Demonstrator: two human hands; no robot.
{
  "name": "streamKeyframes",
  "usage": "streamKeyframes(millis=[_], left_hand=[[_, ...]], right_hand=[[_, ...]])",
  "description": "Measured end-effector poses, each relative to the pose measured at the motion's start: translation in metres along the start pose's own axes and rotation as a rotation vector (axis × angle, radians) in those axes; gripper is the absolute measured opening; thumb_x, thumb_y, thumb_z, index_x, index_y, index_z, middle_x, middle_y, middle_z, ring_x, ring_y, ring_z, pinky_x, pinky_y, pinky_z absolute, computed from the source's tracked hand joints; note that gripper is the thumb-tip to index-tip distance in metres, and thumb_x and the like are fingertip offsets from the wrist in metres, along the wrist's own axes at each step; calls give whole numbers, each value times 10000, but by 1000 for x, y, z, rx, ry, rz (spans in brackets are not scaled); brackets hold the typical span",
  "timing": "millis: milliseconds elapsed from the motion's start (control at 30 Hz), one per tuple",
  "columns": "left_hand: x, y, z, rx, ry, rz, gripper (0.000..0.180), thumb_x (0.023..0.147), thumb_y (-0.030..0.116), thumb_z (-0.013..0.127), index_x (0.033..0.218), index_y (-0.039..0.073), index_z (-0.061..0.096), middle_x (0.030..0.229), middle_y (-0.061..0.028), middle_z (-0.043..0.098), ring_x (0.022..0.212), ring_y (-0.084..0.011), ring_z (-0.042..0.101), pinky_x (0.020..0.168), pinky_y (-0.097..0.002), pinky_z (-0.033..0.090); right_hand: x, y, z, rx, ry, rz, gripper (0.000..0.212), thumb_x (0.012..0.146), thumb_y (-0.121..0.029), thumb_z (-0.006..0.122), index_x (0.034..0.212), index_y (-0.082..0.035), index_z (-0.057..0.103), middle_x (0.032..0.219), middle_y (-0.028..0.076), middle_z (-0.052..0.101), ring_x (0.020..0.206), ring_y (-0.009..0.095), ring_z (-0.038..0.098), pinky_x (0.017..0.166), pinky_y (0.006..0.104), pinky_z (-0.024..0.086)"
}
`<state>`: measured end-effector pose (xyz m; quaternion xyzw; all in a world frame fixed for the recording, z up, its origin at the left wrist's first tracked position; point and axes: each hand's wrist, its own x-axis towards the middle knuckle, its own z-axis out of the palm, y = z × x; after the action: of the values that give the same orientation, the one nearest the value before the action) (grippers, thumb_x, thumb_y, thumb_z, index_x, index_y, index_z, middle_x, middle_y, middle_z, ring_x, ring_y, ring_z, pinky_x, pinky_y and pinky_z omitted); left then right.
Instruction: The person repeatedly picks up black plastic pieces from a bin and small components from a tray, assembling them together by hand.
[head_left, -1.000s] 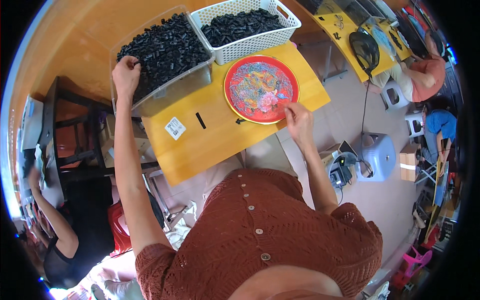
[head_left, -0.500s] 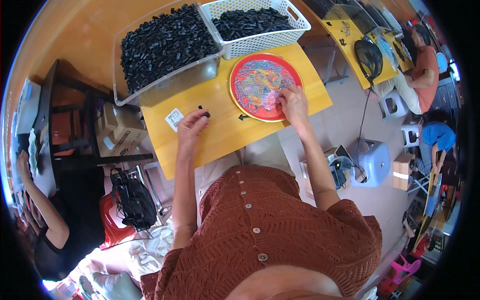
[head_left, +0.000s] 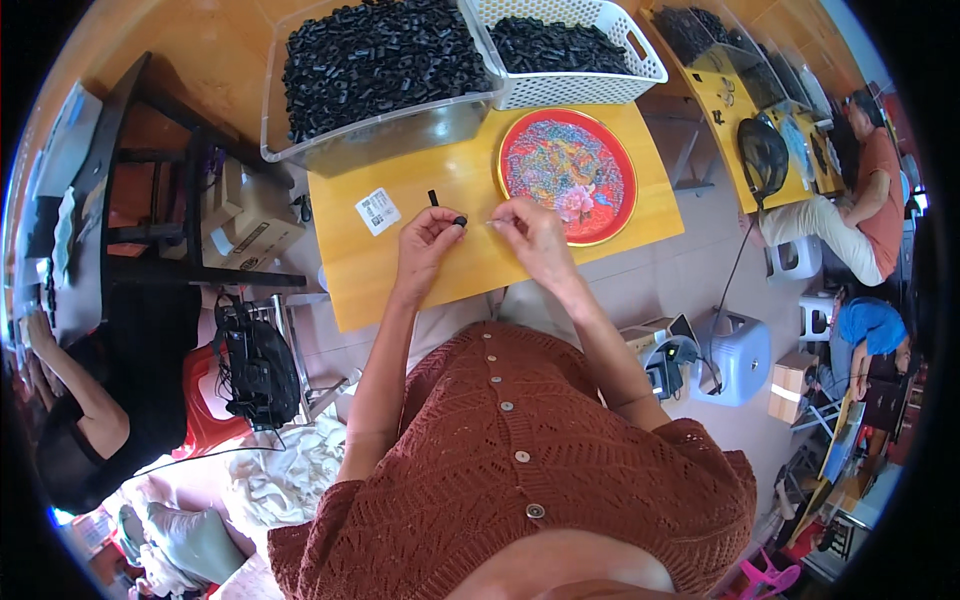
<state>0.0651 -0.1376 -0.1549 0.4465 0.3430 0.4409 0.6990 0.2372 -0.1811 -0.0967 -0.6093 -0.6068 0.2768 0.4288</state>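
A black piece (head_left: 460,221) is above the table (head_left: 385,282), clamped between thumb and finger of the left hand (head_left: 425,248). Near it, the right hand (head_left: 538,240), fingertips together, pinches a thin bit (head_left: 490,222). Beyond is the tray (head_left: 628,190).

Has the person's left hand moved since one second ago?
Yes. Judged against the clear bin, the left hand has come out, toward the person and rightward; it now holds a small black piece above the yellow table.
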Motion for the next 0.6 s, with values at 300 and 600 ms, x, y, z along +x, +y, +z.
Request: streamKeyframes(millis=[300,600], left_hand=[[-3,7,-2,-76,101,21,175,810,4,577,981,39,573,898,4,582,800,-64,528,742,-202,430],[-4,12,-3,-389,18,-57,162,810,9,583,968,37,568,872,-18,577,783,-106,573,713,-220,465]], right_hand=[[-5,-8,22,41,-63,18,75,731,-1,623,794,0,581,714,100,559,671,221,573,591,324,449],[2,-12,25,21,4,-47,72,721,-4,632,777,-3,587,705,86,552,661,207,565,553,312,445]])
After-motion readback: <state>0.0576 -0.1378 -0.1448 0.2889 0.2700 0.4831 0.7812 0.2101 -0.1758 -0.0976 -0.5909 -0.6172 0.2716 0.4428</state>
